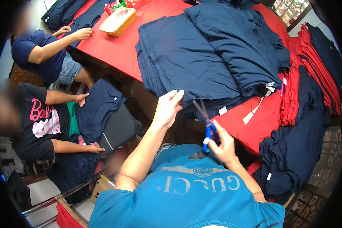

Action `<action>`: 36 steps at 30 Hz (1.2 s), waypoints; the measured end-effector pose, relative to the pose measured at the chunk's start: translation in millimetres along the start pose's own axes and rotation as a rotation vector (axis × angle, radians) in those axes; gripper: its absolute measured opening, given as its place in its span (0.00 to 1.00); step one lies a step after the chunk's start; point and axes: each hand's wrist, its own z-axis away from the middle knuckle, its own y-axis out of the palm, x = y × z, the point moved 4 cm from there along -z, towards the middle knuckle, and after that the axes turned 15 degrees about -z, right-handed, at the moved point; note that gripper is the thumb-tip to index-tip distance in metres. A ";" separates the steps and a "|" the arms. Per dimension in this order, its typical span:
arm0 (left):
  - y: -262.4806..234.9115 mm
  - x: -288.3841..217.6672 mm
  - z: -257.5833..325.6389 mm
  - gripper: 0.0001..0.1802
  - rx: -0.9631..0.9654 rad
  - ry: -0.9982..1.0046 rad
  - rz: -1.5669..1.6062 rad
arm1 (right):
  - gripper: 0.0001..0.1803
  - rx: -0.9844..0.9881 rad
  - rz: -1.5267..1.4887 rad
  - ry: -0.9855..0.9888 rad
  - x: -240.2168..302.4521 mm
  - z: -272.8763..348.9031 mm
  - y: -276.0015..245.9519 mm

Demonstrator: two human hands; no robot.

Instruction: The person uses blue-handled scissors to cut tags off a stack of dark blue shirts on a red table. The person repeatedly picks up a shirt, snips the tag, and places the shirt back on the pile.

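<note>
My left hand (168, 109) pinches the near left corner of a dark navy garment (190, 57), part of a broad pile on the table. In my right hand (225, 146) is a pair of scissors (208, 133) with blue handles, the fingers closed round the loops. Its blades look slightly parted and blurred, and they point up toward the garment's near edge, a little right of my left hand. Whether they touch the cloth I cannot tell. A small white label (222, 110) sticks out from under the pile, near the blades.
The table has a red cover (117, 53). A yellow tub (118, 22) stands at its far left. Red garments (292, 95) and navy garments (292, 152) hang along the right side. Two people sit at left, one with navy cloth (98, 102) across the lap.
</note>
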 end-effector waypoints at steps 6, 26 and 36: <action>-2.9 7.5 3.9 0.07 0.150 0.009 0.021 | 0.37 -0.005 0.015 -0.027 3.4 3.5 23.1; 2.6 -2.0 20.0 0.13 0.157 -0.003 -0.106 | 0.34 -0.042 -0.142 -0.031 4.0 -1.5 31.4; -1.1 1.6 22.1 0.22 0.254 0.079 -0.182 | 0.31 0.004 -0.393 0.103 0.4 -5.7 31.4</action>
